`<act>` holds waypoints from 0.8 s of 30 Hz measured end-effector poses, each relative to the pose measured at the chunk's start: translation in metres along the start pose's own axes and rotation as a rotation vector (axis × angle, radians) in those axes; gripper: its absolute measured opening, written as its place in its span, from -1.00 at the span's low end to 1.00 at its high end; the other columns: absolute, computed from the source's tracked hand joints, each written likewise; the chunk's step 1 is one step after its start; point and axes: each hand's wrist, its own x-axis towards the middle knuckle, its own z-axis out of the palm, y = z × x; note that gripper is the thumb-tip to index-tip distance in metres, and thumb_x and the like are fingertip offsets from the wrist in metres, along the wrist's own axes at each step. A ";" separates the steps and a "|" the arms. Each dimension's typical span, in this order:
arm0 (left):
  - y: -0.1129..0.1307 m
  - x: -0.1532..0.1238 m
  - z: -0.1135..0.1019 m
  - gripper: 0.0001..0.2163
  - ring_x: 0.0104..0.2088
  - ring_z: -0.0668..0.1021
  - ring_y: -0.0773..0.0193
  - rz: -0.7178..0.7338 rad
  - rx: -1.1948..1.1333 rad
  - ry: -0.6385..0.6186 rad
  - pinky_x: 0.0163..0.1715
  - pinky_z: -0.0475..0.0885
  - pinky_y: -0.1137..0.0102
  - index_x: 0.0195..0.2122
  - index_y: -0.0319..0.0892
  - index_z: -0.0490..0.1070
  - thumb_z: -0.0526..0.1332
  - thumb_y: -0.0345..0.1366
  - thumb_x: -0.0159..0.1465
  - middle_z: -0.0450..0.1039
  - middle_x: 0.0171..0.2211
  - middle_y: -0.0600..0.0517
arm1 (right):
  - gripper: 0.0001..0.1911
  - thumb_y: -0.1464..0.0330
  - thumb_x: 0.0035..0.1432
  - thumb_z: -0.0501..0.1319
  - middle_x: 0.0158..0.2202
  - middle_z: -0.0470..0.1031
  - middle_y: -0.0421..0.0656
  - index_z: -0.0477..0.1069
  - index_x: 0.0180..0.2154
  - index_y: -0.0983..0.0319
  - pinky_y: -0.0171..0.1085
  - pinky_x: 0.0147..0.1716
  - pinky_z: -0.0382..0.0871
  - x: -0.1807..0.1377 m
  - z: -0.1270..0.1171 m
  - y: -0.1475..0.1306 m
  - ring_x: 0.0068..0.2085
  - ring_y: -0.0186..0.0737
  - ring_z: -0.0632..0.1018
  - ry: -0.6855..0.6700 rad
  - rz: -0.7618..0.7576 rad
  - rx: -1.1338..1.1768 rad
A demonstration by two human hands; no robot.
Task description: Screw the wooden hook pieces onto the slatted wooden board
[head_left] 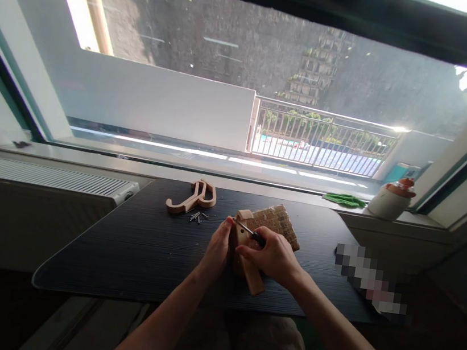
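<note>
My right hand (277,255) is closed round the dark handle of a screwdriver (258,238). Its thin metal shaft points left to the edge of a light wooden piece (239,236) with dark round holes. On the left side of that piece my left hand (218,245) grips it, the fingers partly hidden. A flat wooden bar (254,280) slants toward me below my right hand. Behind the hands lies a brown woven panel (281,218), apparently against the wooden piece; how they join is hidden.
Curved wooden parts (204,194) lie on the black table (129,247) at the back left, with several small screws (196,216) nearby. On the windowsill are a green cloth (344,200) and a pale jar (390,200). A radiator (65,177) stands left; a blurred item (368,279) is right.
</note>
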 end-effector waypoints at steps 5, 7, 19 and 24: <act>0.006 0.000 0.002 -0.65 -0.27 0.48 0.26 0.011 0.031 -0.045 -0.22 0.35 0.39 -0.21 -0.24 0.37 0.10 -0.04 0.16 0.45 -0.30 0.00 | -0.55 0.00 -0.11 0.19 -0.37 0.49 -0.18 0.36 -0.23 0.13 -0.30 -0.39 0.21 0.003 0.006 -0.006 -0.32 -0.18 0.49 -0.011 0.058 -0.114; 0.012 -0.003 0.006 -0.64 -0.27 0.48 0.24 0.025 0.030 -0.051 -0.22 0.36 0.37 -0.20 -0.24 0.36 0.10 -0.04 0.16 0.46 -0.31 -0.01 | -0.58 0.03 -0.08 0.18 -0.35 0.49 -0.18 0.35 -0.22 0.14 -0.31 -0.37 0.21 0.003 0.008 -0.004 -0.30 -0.19 0.49 -0.020 0.074 -0.091; 0.018 -0.009 0.013 -0.59 -0.29 0.51 0.23 -0.037 -0.022 -0.038 -0.23 0.37 0.37 -0.17 -0.25 0.38 0.15 -0.01 0.11 0.49 -0.31 -0.01 | -0.60 0.13 -0.07 0.21 -0.24 0.46 -0.17 0.30 -0.18 0.16 -0.29 -0.29 0.26 -0.004 0.002 -0.006 -0.22 -0.19 0.46 -0.087 0.050 0.133; 0.016 -0.011 0.012 -0.53 -0.22 0.51 0.15 -0.104 -0.087 -0.116 -0.20 0.38 0.32 -0.11 -0.26 0.37 0.10 0.03 0.13 0.49 -0.28 -0.06 | -0.70 0.23 0.11 0.04 -0.27 0.46 -0.19 0.25 -0.11 0.16 -0.31 -0.32 0.26 -0.018 -0.032 0.004 -0.28 -0.26 0.46 -0.146 0.031 0.164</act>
